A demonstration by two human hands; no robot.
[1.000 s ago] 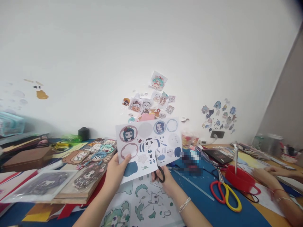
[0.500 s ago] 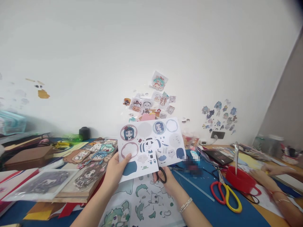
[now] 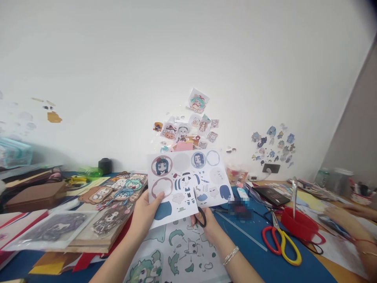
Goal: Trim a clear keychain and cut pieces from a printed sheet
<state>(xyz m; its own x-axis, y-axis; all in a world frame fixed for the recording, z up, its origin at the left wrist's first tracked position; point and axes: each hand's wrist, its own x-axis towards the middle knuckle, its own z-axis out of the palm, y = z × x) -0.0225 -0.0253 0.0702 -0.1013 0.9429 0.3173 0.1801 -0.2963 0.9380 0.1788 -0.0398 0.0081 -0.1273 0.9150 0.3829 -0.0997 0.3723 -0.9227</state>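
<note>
My left hand (image 3: 145, 211) is gripping the lower left edge of a paper sheet (image 3: 184, 169), thumb on top, and is holding it about where it was half a second ago. My right hand (image 3: 208, 223) is gripping black scissors (image 3: 204, 215), fingers at the handle, just below a slit running up from the sheet's lower edge. How wide the blades are standing I cannot tell. Compared with the earlier frame, the part right of the slit is now reaching a little farther right and lower, and the sheet's top edge is lying more nearly level. A second printed sheet (image 3: 191, 245) is lying below my hands, looking unchanged. To the right of my grip, red and yellow scissors (image 3: 281, 240) are resting beside a red cup (image 3: 298, 224). Farther right, another person's hand (image 3: 338, 214) is blurring and sitting farther right than before. Beyond my grip, cut-out pictures (image 3: 183, 129) are hanging on the wall (image 3: 176, 51).
</note>
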